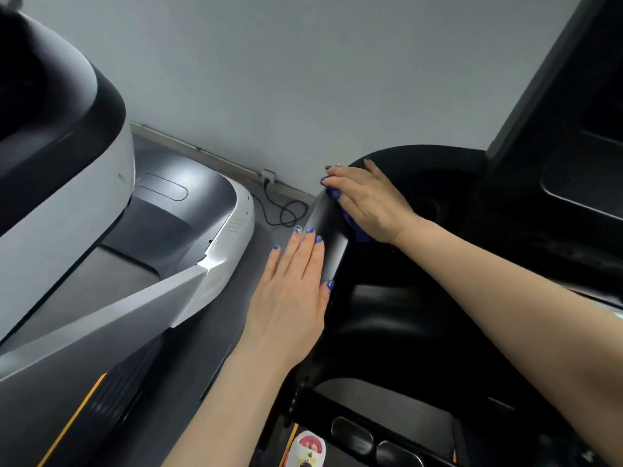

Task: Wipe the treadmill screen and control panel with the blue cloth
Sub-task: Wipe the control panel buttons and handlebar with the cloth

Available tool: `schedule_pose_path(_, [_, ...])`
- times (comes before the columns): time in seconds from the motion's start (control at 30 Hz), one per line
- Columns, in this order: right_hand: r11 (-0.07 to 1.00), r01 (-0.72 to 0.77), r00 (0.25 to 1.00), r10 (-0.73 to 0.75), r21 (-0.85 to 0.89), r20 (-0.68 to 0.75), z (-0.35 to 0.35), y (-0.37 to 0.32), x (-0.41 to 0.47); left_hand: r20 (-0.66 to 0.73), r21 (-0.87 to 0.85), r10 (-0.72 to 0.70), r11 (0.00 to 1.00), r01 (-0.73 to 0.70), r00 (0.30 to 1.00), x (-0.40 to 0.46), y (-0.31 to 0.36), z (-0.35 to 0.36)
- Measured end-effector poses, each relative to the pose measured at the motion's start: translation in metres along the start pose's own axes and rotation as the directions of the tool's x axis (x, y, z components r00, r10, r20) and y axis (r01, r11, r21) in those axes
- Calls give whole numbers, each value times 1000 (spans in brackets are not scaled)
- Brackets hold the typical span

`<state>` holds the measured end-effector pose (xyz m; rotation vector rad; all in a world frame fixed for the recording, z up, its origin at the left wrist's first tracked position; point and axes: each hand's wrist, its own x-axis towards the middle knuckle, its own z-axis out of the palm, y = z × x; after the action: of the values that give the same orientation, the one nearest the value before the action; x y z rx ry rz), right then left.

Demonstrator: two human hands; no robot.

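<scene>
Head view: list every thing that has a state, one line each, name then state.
blue cloth: bunched under the right hand, pressed on the console's left edge
right hand: flat, pressing the cloth
left hand: open, fingers straight, resting against the console's side
treadmill console: dark, screen not lit
power cable: plugged into the wall socket, looped on the floor

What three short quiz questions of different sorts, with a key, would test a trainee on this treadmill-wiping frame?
1. True or false: the right hand presses the blue cloth against the black console.
2. Which hand rests flat on the console's left side? A) left B) right C) neither
3. Fill in: a black ____ lies coiled on the floor by the wall.

Key: 1 true. 2 A, the left hand, fingers straight. 3 cable, running from the wall socket.
</scene>
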<state>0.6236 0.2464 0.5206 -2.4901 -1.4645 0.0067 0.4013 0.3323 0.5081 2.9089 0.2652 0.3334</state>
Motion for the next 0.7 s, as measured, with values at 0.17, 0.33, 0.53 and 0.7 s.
schedule_pose_path(0.17, [993, -77, 997, 76, -90, -17, -9, 27, 16, -18, 5, 46, 999, -46, 999, 33, 9, 14])
schedule_pose_path(0.33, [948, -292, 956, 285, -127, -68, -19, 42, 24, -24, 15, 74, 997, -74, 997, 52, 16, 23])
schedule_pose_path(0.53, [824, -562, 823, 548, -72, -152, -22, 49, 30, -18, -9, 58, 998, -58, 998, 53, 16, 26])
schedule_pose_path(0.7, [734, -675, 736, 667, -67, -113, -46, 29, 31, -66, -66, 57, 996, -61, 996, 53, 19, 27])
